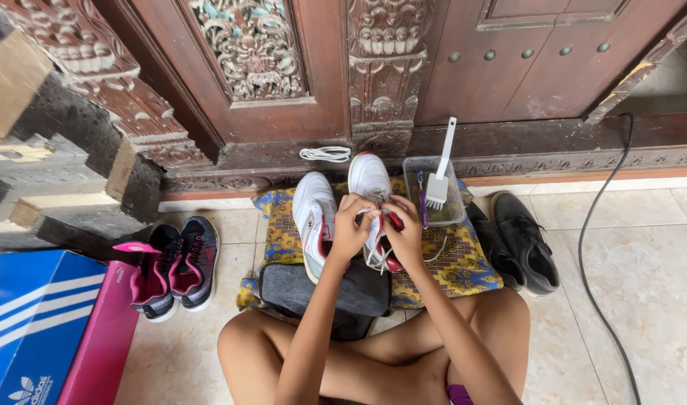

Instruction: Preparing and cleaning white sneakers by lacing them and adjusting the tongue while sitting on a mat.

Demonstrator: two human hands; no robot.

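Both arms reach forward over crossed legs; the left hand [348, 229] and right hand [405, 234] pinch the laces [372, 259] of a white shoe [370, 180] on the patterned cloth [463, 266].

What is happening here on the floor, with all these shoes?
A person sits cross-legged on the tiled floor before a carved wooden door. The left hand and the right hand both work at the laces of a white shoe with red lining, which lies on a patterned cloth. Its partner, the second white shoe, lies beside it. A clear tub holds a white brush. A pink and black pair stands at the left, a black pair at the right.
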